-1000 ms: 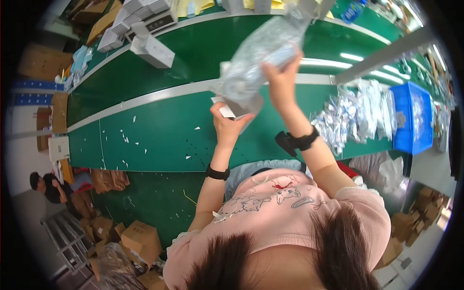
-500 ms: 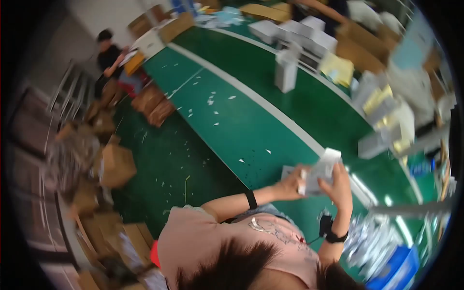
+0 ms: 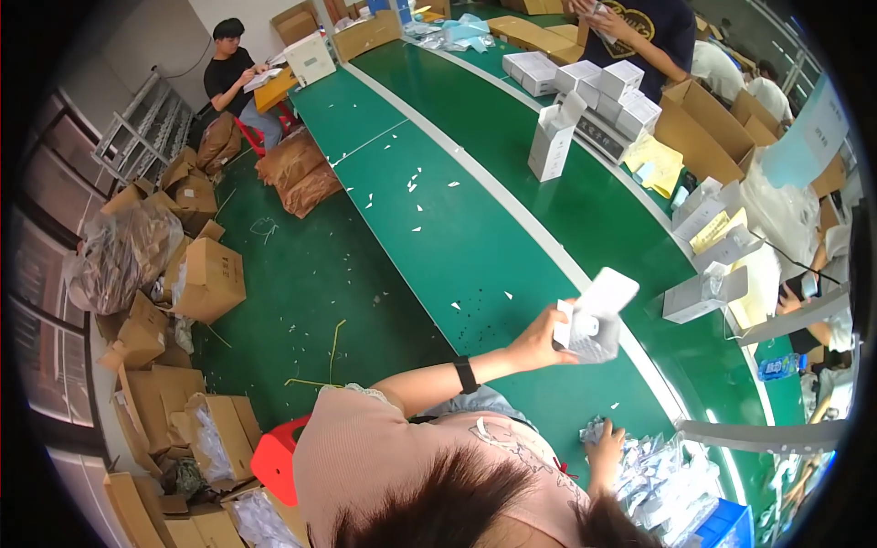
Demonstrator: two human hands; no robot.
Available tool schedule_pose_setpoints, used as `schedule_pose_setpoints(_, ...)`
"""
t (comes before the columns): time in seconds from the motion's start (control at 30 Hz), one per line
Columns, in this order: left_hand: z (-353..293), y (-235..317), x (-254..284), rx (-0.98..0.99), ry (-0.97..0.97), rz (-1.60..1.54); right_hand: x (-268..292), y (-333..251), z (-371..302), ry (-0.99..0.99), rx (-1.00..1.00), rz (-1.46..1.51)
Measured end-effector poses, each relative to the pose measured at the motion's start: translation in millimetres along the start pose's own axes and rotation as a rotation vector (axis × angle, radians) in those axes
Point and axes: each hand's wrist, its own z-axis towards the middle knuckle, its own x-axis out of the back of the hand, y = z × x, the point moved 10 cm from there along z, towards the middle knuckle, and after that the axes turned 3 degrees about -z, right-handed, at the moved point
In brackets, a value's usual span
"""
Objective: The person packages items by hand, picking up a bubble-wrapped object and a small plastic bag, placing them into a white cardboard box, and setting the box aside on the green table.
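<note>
- A long green surface (image 3: 475, 237) runs across the room, with small white scraps on it.
- Brown boxes (image 3: 206, 279) sit on the green floor (image 3: 311, 301) to the left.
- White boxes (image 3: 594, 91) stand in a bunch at the far side, next to a yellow sheet (image 3: 660, 163).
- The left hand (image 3: 539, 340) is lifted over the surface, its grip closed around a small white box (image 3: 598, 315).
- The right hand (image 3: 605, 447) rests on a heap of shiny packets (image 3: 667, 479); its grip cannot be made out.
- A blue bin (image 3: 731, 525) sits beside the heap.
</note>
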Motion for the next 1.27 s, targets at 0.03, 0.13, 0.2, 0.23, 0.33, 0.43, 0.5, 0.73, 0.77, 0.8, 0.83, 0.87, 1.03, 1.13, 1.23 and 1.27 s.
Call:
schedule_pose_setpoints(0.03, 1, 14, -8, -0.091, -0.024, -0.022, -11, 7, 0, 0.019, -0.008, 0.078)
schedule_pose_setpoints(0.13, 4, 12, -41, -0.024, -0.098, -0.117, -16, 11, 6, 0.063, 0.0, 0.199)
schedule_pose_setpoints(0.2, 3, 10, -56, 0.007, -0.141, -0.165, -8, 9, 13, 0.121, 0.026, 0.296)
schedule_pose_setpoints(0.23, 1, 12, -65, -0.004, -0.173, -0.12, -7, 12, 15, 0.121, 0.019, 0.297)
schedule_pose_setpoints(0.33, 3, 24, -75, -0.033, -0.24, -0.029, 25, 20, 16, 0.323, 0.009, 0.669)
schedule_pose_setpoints(0.43, 8, 39, -62, 0.008, -0.204, 0.006, 96, 10, -6, 0.602, 0.002, 1.223)
schedule_pose_setpoints(0.5, 9, 38, -60, 0.011, -0.199, 0.023, 125, -19, -11, 0.418, -0.014, 1.781)
schedule_pose_setpoints(0.73, 28, 16, -63, 0.167, -0.208, -0.009, 201, -59, -17, 0.985, 0.505, 1.164)
schedule_pose_setpoints(0.77, 32, 14, -60, 0.185, -0.184, -0.025, 209, -76, -27, 1.092, 0.627, 0.944)
schedule_pose_setpoints(0.8, 33, 11, -57, 0.205, -0.16, -0.041, 210, -80, -26, 1.1, 0.621, 0.943)
schedule_pose_setpoints(0.83, 33, 9, -53, 0.223, -0.138, -0.057, 206, -102, -19, 0.973, 0.628, 0.705)
schedule_pose_setpoints(0.87, 32, 7, -51, 0.212, -0.147, -0.059, 197, -122, -12, 0.843, 0.623, 0.472)
schedule_pose_setpoints(1.03, 20, -8, -44, 0.224, -0.082, -0.087, 188, -139, -13, 0.804, 0.634, 0.222)
schedule_pose_setpoints(1.13, 20, -7, -41, 0.21, -0.033, -0.036, 188, -143, -17, 0.768, 0.633, 0.098)
schedule_pose_setpoints(1.23, 18, -20, -64, 0.493, -0.205, -0.026, 184, -126, -14, 0.79, 0.577, 0.262)
schedule_pose_setpoints(1.27, 16, -16, -79, 0.477, -0.27, -0.03, 180, -125, -13, 0.77, 0.579, 0.312)
